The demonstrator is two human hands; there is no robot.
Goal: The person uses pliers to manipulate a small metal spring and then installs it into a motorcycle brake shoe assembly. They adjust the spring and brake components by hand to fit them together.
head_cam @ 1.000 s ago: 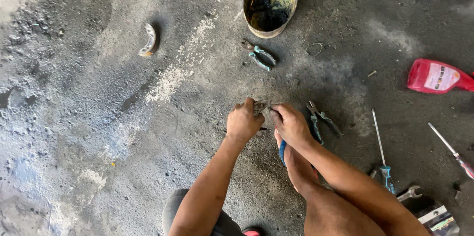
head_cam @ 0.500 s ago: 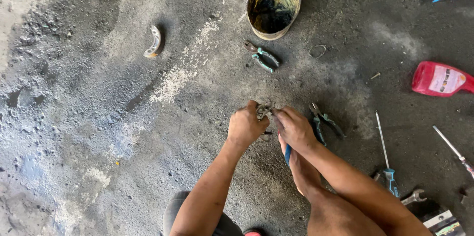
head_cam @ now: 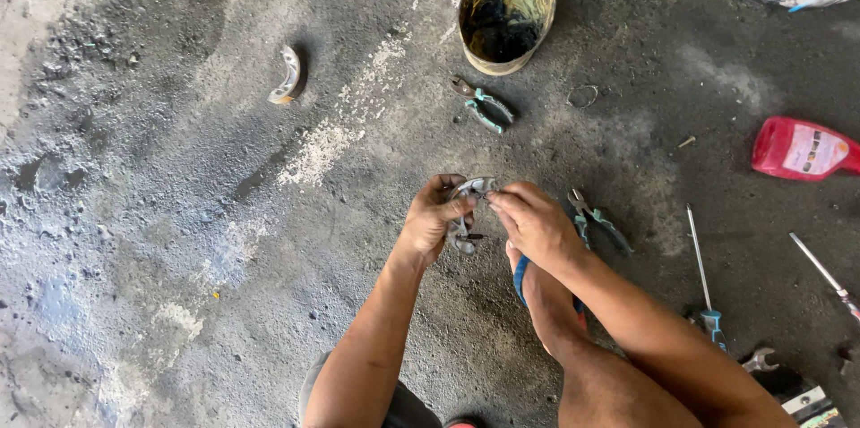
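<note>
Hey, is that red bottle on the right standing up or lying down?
Lying down: the red bottle rests on its side on the concrete floor.

Rough grey concrete floor (head_cam: 179, 303), oil-stained. Dirty bucket (head_cam: 506, 12) at 12 o'clock, pliers (head_cam: 484, 106) just below it. Curved metal piece (head_cam: 288, 76) at 10. Red bottle (head_cam: 802, 149) at 2. Second pliers (head_cam: 598, 220) right of centre; screwdrivers (head_cam: 700, 271) at 4.

The floor (head_cam: 179, 213) to the left of the hands is wide open, with only a curved metal piece (head_cam: 288, 75) far off. Ahead lie green-handled pliers (head_cam: 482, 104) and a dirty bucket (head_cam: 504, 12). To the right, more pliers (head_cam: 596, 218), a screwdriver (head_cam: 700, 269) and a red bottle (head_cam: 802, 149) crowd the way.
</note>
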